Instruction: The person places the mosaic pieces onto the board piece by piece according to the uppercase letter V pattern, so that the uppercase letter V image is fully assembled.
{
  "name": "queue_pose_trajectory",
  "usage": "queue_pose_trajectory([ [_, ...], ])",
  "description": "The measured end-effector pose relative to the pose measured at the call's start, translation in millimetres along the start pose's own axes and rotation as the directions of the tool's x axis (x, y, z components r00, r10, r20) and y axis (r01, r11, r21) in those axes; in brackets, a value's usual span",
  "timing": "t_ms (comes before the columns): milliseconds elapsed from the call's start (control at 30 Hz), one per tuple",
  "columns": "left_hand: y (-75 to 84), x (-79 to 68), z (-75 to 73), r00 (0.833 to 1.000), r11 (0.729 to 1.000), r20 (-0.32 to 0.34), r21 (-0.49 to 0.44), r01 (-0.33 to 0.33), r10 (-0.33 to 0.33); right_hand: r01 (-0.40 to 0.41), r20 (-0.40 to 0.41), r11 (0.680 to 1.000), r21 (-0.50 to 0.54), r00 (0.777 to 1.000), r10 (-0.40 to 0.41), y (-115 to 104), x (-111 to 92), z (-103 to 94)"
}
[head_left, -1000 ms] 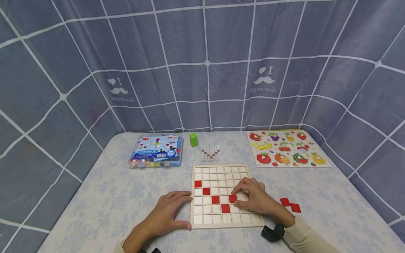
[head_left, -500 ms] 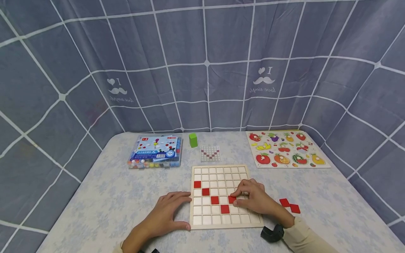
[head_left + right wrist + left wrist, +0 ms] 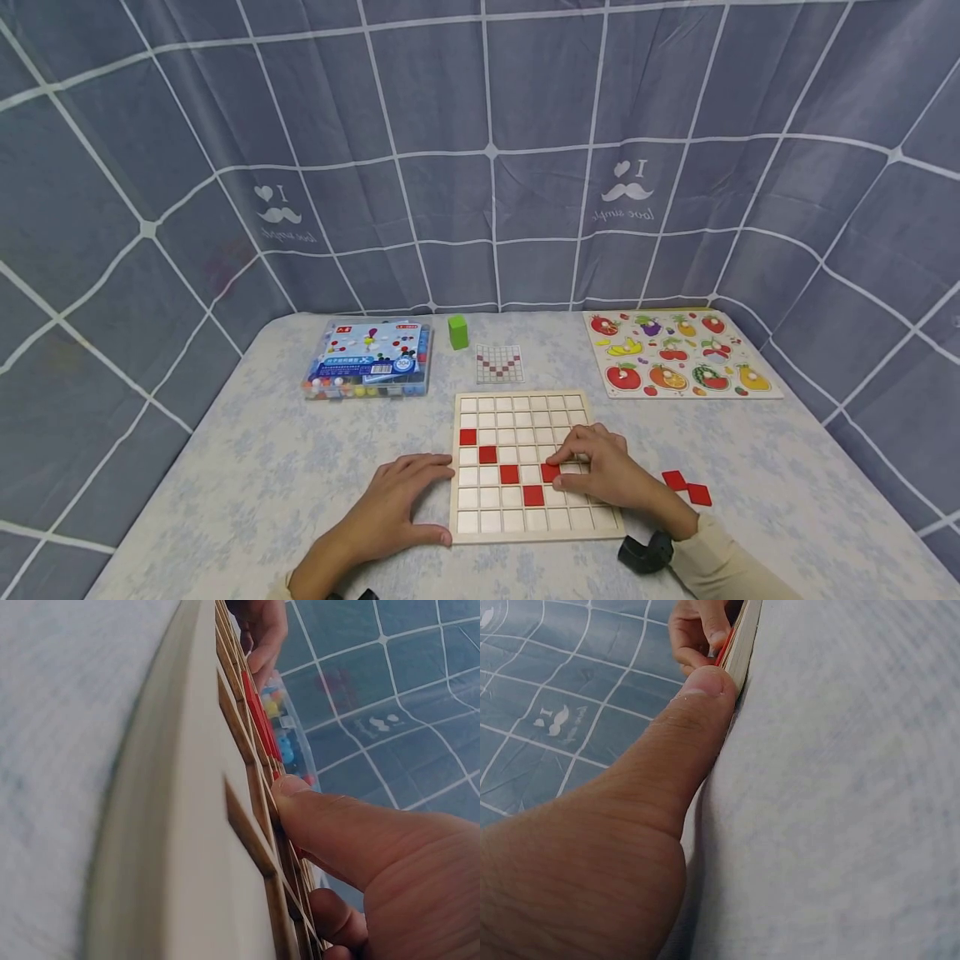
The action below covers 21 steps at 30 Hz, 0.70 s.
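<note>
A wooden grid board (image 3: 537, 536) lies on the table in the head view, with red square tiles (image 3: 509, 475) set in several of its cells along a slanting line. My right hand (image 3: 603, 471) reaches over the board's right half; its thumb and forefinger pinch one red tile (image 3: 551, 473) at a cell right of that line. Against the board's left edge rests my left hand (image 3: 397, 504), thumb and fingers spread and touching the frame. The left wrist view shows that thumb (image 3: 705, 686) against the board's side. In the right wrist view, the right thumb (image 3: 296, 795) partly hides the tile.
Two loose red tiles (image 3: 699, 495) lie right of the board. Behind it are a small pattern card (image 3: 500, 364) and a green block (image 3: 458, 332). A clear case of coloured parts (image 3: 367, 360) stands back left, a fruit puzzle board (image 3: 682, 354) back right.
The right thumb and forefinger stay at the same red tile with barely any movement. The left hand holds its place at the board's edge.
</note>
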<state>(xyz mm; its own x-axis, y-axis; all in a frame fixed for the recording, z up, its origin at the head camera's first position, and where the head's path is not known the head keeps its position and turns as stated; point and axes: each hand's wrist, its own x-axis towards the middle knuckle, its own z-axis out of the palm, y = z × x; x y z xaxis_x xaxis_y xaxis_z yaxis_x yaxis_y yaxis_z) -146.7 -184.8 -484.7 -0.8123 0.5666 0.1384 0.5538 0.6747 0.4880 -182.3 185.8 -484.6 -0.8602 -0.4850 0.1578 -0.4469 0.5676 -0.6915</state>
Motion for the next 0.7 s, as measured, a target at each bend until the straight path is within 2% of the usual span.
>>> queue_pose_trajectory([
  [200, 1.3, 0.8, -1.0, 1.000, 1.000, 0.006, -0.002, 0.002, -0.002, 0.005, 0.014, 1.000, -0.006, 1.000, -0.005, -1, -1, -2.3],
  [367, 1.2, 1.1, -1.9, 1.000, 1.000, 0.007, -0.005, 0.004, -0.004, 0.038, 0.079, 0.999, -0.001, 0.996, -0.038, -4, -1, -9.5],
  [533, 0.8, 1.3, -1.4, 1.000, 1.000, 0.010, -0.008, 0.007, -0.007, 0.062, 0.139, 0.994, 0.094, 0.988, -0.074, 1, -3, -22.8],
  [633, 0.8, 1.3, -0.9, 1.000, 1.000, 0.012, -0.008, 0.005, -0.005, 0.040, 0.115, 0.984, 0.172, 0.992, -0.060, 8, -8, -32.9],
  [700, 0.8, 1.5, -1.0, 1.000, 1.000, 0.011, -0.005, 0.004, -0.004, 0.010, 0.074, 0.983, 0.186, 0.997, -0.025, 14, -13, -40.8],
])
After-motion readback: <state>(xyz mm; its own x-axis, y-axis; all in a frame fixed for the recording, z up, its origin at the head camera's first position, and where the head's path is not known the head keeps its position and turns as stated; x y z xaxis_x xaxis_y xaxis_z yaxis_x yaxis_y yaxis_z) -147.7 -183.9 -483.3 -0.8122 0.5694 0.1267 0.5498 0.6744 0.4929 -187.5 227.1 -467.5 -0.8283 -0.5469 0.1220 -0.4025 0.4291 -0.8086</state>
